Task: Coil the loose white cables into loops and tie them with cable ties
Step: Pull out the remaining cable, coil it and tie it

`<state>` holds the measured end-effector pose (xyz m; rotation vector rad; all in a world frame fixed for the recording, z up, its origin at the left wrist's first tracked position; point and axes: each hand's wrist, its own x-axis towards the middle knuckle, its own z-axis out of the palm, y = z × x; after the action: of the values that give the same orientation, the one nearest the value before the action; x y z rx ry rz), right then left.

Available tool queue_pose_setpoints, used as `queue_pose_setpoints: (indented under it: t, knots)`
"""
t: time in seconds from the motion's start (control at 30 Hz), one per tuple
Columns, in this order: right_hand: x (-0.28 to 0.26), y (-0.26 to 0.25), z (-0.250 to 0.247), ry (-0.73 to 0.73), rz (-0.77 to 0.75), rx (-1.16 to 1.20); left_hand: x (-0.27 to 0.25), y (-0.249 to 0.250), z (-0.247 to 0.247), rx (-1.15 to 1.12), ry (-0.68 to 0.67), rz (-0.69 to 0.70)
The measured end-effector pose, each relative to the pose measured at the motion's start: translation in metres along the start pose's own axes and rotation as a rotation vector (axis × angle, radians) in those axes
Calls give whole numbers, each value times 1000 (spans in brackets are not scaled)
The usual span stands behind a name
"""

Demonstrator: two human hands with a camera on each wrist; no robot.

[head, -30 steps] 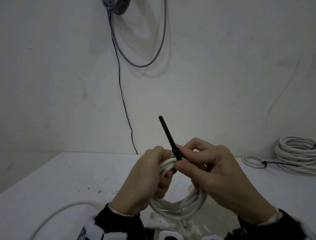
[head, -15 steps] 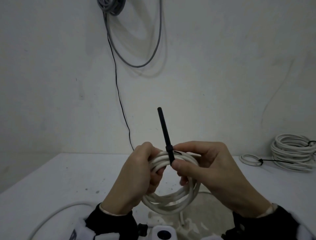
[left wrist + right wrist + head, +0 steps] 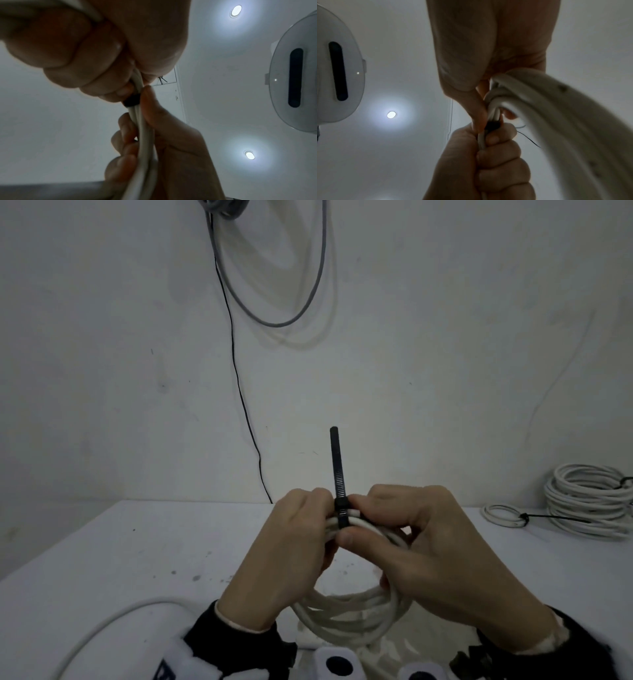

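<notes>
Both hands hold a coil of white cable upright above the table. A black cable tie is wrapped around the top of the coil, its tail sticking straight up. My left hand grips the bundle just left of the tie, fingers curled round the strands. My right hand grips the coil just right of the tie, thumb tip under the bundle beside the tie's band. From the left wrist the band sits tight on the strands.
Two tied white coils lie at the far right of the table, a large one and a small one. A loose white cable curves across the near left. Grey cable and a thin black wire hang on the wall.
The tie's tail has swung from leaning left to standing straight up. The coil has turned more face-on and the hands have closed in on either side of the tie's head.
</notes>
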<state>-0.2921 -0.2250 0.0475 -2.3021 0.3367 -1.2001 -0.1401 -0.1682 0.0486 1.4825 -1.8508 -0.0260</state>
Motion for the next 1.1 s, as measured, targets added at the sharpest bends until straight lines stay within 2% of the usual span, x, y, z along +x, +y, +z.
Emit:
queue_pose_setpoints:
  t: [0.07, 0.1, 0.13, 0.17, 0.2, 0.23, 0.27, 0.37, 0.47, 0.57, 0.73, 0.83, 0.97, 1.1]
  knots:
    - [1, 1, 0, 0, -7, -24, 3, 3, 4, 80, 41, -3]
    - [1, 2, 1, 4, -4, -34, 4, 3, 8, 105, 120, 34]
    - [1, 3, 2, 5, 9, -34, 3, 0, 13, -24, 180, 12]
    - [1, 4, 1, -8, 35, -22, 3, 2, 13, -249, 162, -75]
    - [1, 6, -1, -34, 71, -1, 4, 7, 9, -531, 93, -206]
    - [1, 8, -5, -55, 112, 37, 6, 10, 6, -701, 51, -288]
    - [2, 10, -8, -49, 152, 93, 5, 14, 6, -770, 29, -306]
    - [5, 10, -16, 96, 241, 290, 7, 26, 6, -689, -3, -223]
    - [4, 3, -17, 114, 303, 457, 7, 27, 9, -590, -50, -64]
    - [3, -1, -19, 165, 389, 552, 7, 22, 14, -514, -38, 65]
    - [5, 11, -9, 325, 545, 547, 6, 22, 21, -367, -83, 50]
    - [4, 9, -9, 350, 504, 550, 7, 21, 21, -357, -98, 26]
    - [1, -5, -9, 381, 328, 465, 9, 17, 20, -379, -67, 13]
    - [0, -13, -8, 389, 209, 420, 8, 16, 19, -359, -46, 74]
